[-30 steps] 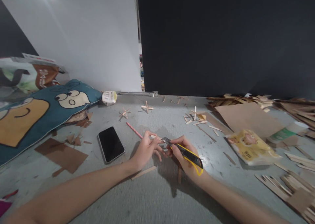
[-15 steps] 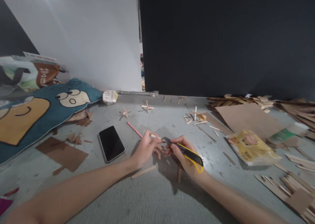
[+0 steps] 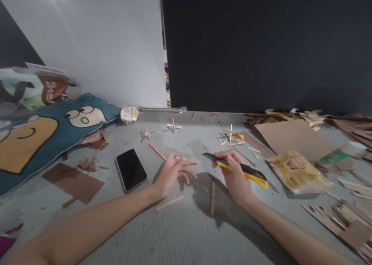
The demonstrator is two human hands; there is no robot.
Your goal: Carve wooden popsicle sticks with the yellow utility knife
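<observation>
My right hand (image 3: 236,179) grips a black and yellow utility knife (image 3: 252,174), its dark blade pointing left. A short gap lies between the blade tip and my left hand (image 3: 173,174). Between the thumb and fingers of that left hand is a pale wooden craft stick (image 3: 195,161), its end sticking out to the right. On the table below my hands lie a loose wooden stick (image 3: 169,203) and a darker brown stick (image 3: 212,198). Behind my left hand a pink striped pencil (image 3: 157,151) is partly hidden.
A phone (image 3: 131,170) and brown cardboard (image 3: 74,181) lie to the left, near a blue cushion (image 3: 64,129). Small stick crosses (image 3: 173,126) stand further back. On the right are a yellow packet (image 3: 298,174), a bottle (image 3: 338,156) and piled sticks (image 3: 343,224).
My right hand and the utility knife have moved right, away from the stick in my left hand. The brown stick beneath shows more fully. My left hand has barely moved.
</observation>
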